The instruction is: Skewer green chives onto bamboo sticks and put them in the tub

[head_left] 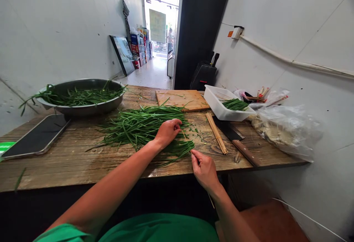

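Observation:
My right hand [204,168] pinches a thin bamboo skewer [186,137], whose lower end sticks out below the hand, past the table edge. A bunch of garlic chives [179,149] lies across the skewer between my two hands, cut ends to the right. Near the skewer's upper end, the fingers of my left hand [168,133] are closed in a pinch; what they hold is hidden. Beyond that hand spreads a loose pile of garlic chives [135,122] on the wooden table [91,168].
Several bamboo skewers [216,133] lie right of my hands, beside a cleaver [235,138]. Behind are a cutting board [177,98] and a white tub [212,102] with skewered chives. A plastic bag [287,127] sits far right; a metal basin [83,109] and a phone [35,135] left.

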A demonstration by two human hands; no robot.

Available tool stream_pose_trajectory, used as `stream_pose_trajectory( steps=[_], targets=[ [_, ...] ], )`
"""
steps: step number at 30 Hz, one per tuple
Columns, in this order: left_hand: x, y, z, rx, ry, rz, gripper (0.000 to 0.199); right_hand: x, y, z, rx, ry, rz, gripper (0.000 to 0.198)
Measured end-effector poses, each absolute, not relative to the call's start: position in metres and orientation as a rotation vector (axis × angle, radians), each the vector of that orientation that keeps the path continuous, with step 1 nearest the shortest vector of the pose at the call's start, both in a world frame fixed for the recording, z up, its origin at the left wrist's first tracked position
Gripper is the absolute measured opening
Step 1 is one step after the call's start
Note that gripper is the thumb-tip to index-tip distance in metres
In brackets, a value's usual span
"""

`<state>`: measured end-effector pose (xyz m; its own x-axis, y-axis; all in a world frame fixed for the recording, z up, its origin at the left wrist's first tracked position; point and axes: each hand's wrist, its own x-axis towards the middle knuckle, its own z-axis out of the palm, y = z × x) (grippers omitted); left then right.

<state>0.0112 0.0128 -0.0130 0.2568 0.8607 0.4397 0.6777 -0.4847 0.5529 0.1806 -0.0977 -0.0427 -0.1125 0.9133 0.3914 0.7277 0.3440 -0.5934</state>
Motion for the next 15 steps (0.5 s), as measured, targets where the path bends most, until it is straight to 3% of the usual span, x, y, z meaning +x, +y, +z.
stream_pose_trajectory(
  steps=[15],
  targets=[
    [0.0147, 0.0088, -0.0125, 2.313, 1.412, 1.075, 0.024, 0.1797, -0.0987, -0.0431, -1.453, -1.882, 0.341, 0.03]
  ],
)
